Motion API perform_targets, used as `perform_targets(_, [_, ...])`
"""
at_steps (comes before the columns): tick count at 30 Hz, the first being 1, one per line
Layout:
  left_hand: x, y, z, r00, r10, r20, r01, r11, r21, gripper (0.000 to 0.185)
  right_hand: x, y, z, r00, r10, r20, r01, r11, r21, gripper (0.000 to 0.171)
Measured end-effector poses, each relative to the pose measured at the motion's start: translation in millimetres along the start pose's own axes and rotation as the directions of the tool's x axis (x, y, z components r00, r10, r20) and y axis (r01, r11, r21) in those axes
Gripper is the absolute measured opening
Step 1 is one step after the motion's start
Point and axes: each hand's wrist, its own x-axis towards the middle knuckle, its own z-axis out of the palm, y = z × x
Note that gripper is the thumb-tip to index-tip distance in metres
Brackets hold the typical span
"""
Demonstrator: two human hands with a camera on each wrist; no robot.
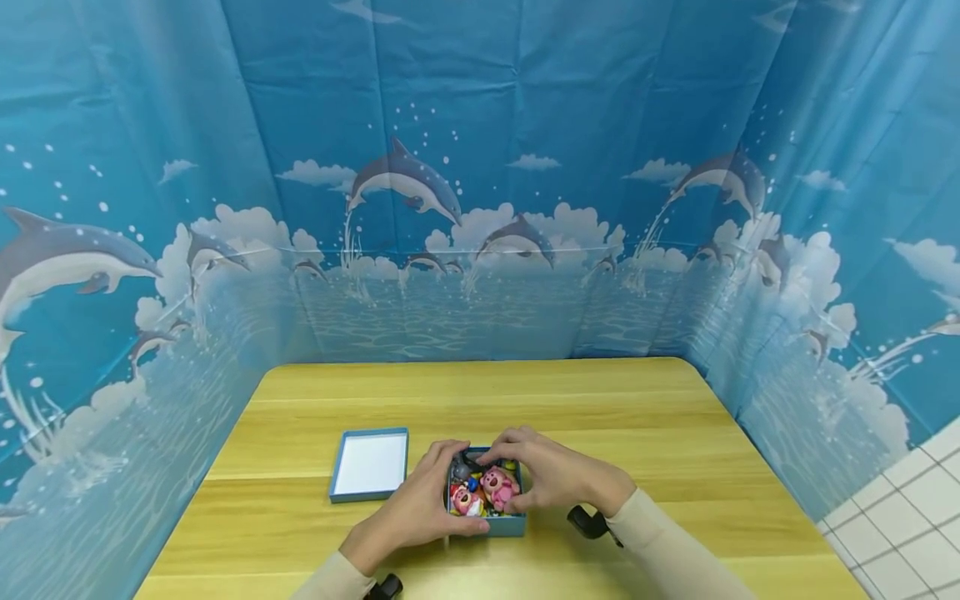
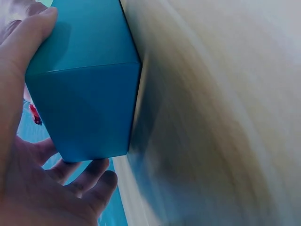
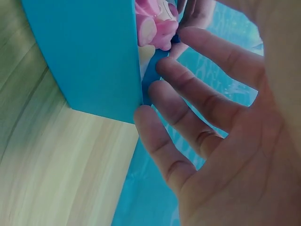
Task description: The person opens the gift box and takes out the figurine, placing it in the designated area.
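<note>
No readable writing in any view.
The small blue cardboard box (image 1: 504, 525), its blue lid with a white inside (image 1: 370, 464) and the blue dolphin-print backdrop sheet (image 1: 480, 167) carry no legible text, label, brand or number.

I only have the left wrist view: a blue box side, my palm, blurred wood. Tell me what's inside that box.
Observer: The head view shows two pink pig-like figures in the open blue box, with a few small dark and coloured pieces behind them.
Operator: Report where the right hand is.
Observer: The right hand is at the box's right side, its fingers reaching over the far rim; the right wrist view shows fingertips against the box wall.
Operator: Say what the left hand is doing from above.
Observer: The left hand grips the box's left side.
Operator: Locate the lid.
Observer: A blue lid lies white inside up on the wooden table, left of the box.
</note>
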Motion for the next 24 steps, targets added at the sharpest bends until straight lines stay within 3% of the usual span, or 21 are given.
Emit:
perform_targets(8, [3.2,-5.1,-0.9,1.0,0.011,-0.001,-0.011,0.999,-0.037,0.122,7,1,2,1.0,0.011,0.026,-0.01,1.0,-0.025,0.063])
perform_targets(24, [6.0,-5.3,-1.6,1.0,0.002,-0.003,-0.002,1.0,-0.017,0.124,17,3,-1,0.997,0.007,0.079,-0.002,0.998,-0.065,0.053])
